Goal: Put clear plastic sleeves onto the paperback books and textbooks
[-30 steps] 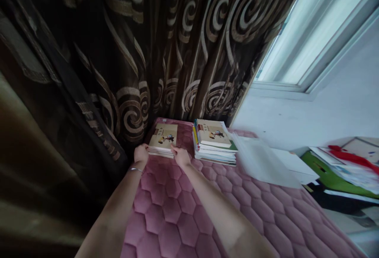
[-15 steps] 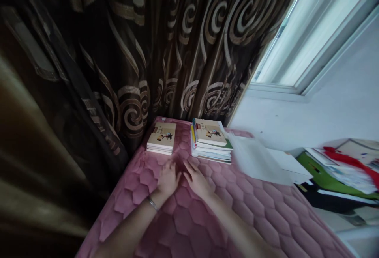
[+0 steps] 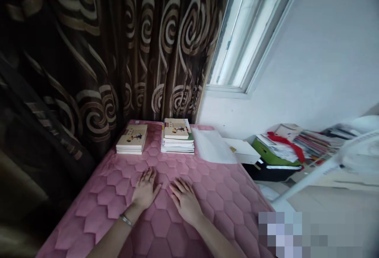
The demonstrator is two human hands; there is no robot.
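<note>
My left hand (image 3: 145, 190) lies flat on a pink quilted cover (image 3: 161, 220) with a hexagon pattern, fingers stretched forward and nothing in them. Beside it, my right hand (image 3: 186, 199) rests palm down on the same cover, also open. A bracelet (image 3: 126, 220) circles my left wrist. Beyond my left hand sits a small stack of beige books (image 3: 132, 139) with a picture on the top cover. Further right, a taller stack of books and papers (image 3: 177, 135) has a similar beige book on top. Neither hand touches the stacks.
A white sheet (image 3: 213, 147) lies right of the taller stack, near a white box (image 3: 243, 151). A dark curtain with swirls (image 3: 154, 49) hangs behind. At right are a green container (image 3: 272, 156) of papers, a red cloth (image 3: 286, 145) and a white pole (image 3: 310, 175).
The view has swung to the right, showing more wall and the items there. Both hands have drawn back from the stacks and now lie flatter on the cover.
</note>
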